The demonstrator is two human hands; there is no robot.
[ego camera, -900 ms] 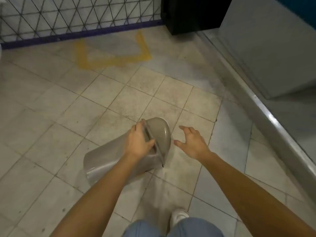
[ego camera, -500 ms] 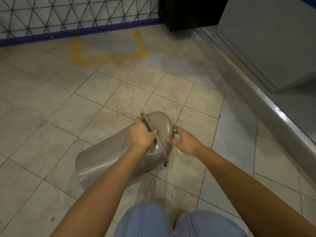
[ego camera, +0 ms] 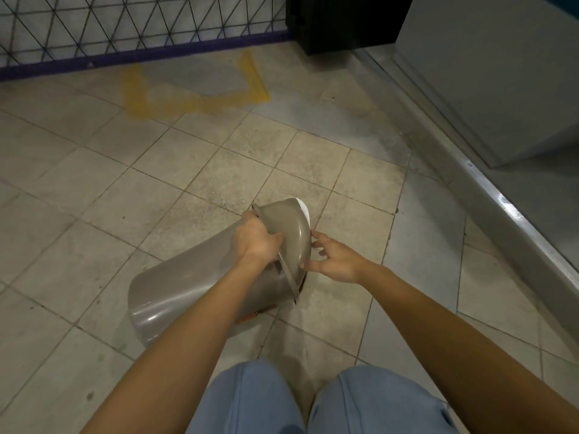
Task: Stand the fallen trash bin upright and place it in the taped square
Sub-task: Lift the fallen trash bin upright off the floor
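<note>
Head view
Trash bin [ego camera: 188, 289]: grey plastic, lying tilted on the tiled floor [ego camera: 94, 189] near the middle of it, base toward the near left, domed lid end raised and pointing toward the far right; a white edge shows at the very top of the lid.
Left hand [ego camera: 255, 242]: fingers curled over the rim where lid meets body, thumb on the lid side, gripping the bin firmly.
Right hand [ego camera: 336, 261]: fingers partly spread and bent, tips touching the right side of the lid; it rests against the bin more than it wraps it.
Taped square [ego camera: 194, 92]: worn yellow tape outline at the far edge of the floor, just in front of the wire fence [ego camera: 125, 26]; the bin is well apart from it.
Black box [ego camera: 341, 20]: at the far edge, right of the fence.
Metal threshold [ego camera: 501, 202]: runs along the right edge of the floor.
Knees [ego camera: 313, 402]: in light blue trousers, at the near edge, just behind the bin.
</note>
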